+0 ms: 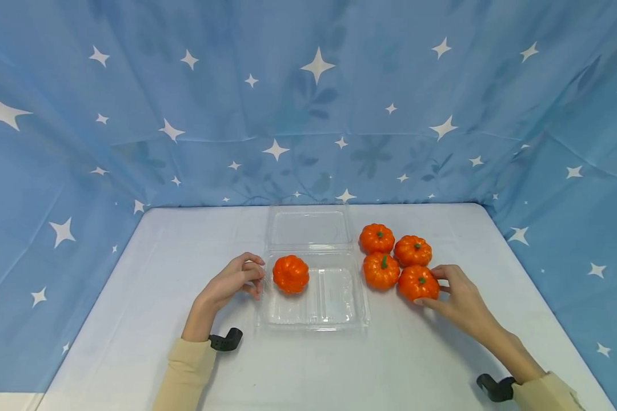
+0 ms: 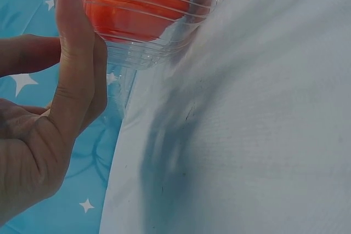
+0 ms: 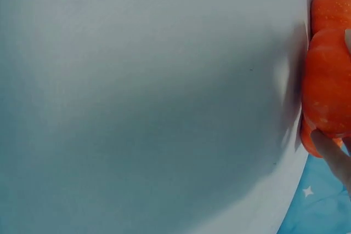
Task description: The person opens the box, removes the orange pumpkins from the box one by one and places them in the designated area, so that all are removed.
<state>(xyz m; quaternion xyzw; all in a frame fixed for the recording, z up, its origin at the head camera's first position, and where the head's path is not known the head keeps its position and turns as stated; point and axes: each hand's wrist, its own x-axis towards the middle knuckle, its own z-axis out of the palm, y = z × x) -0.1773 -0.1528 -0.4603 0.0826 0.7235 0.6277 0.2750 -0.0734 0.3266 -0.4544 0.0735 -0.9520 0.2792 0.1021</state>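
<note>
White tabletop (image 1: 133, 319) carrying everything. Clear clamshell tray (image 1: 334, 311) lying open at centre, lid back. Left hand (image 1: 228, 283) resting against tray's left wall, fingers (image 2: 74, 53) loosely curled, touching plastic beside pumpkin inside (image 1: 290, 274). Right hand (image 1: 460, 299) gripping nearest pumpkin (image 1: 417, 283), fingers wrapping it, three pumpkins (image 1: 391, 254) sitting alongside.
</note>
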